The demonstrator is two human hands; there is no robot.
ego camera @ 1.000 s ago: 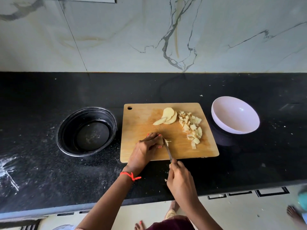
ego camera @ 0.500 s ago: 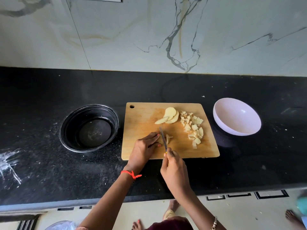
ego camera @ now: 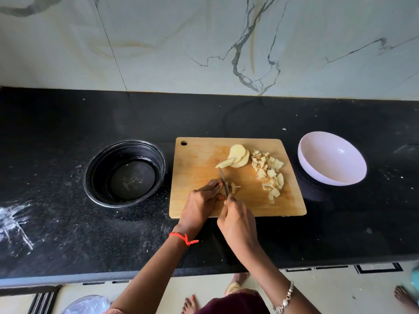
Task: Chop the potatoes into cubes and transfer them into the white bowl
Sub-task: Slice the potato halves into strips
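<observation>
A wooden cutting board [ego camera: 197, 164] lies on the black counter. On it are a few potato slices [ego camera: 237, 157] at the back and a pile of potato cubes [ego camera: 268, 173] to the right. My left hand [ego camera: 201, 205] holds down a small potato piece [ego camera: 233, 189] near the board's front. My right hand [ego camera: 238, 225] grips a knife [ego camera: 223, 181] by its handle, the blade pointing away from me across that piece. The white bowl [ego camera: 332, 158] stands right of the board, with nothing in it.
A black round bowl [ego camera: 124, 173] sits left of the board. White powder smears [ego camera: 15, 223] mark the counter's left end. A marble wall rises behind. Another person's foot [ego camera: 405, 300] shows on the floor at the lower right.
My right hand has pushed the knife forward, so the blade now lies further up the board beside my left fingertips. My left hand has stayed on the potato piece.
</observation>
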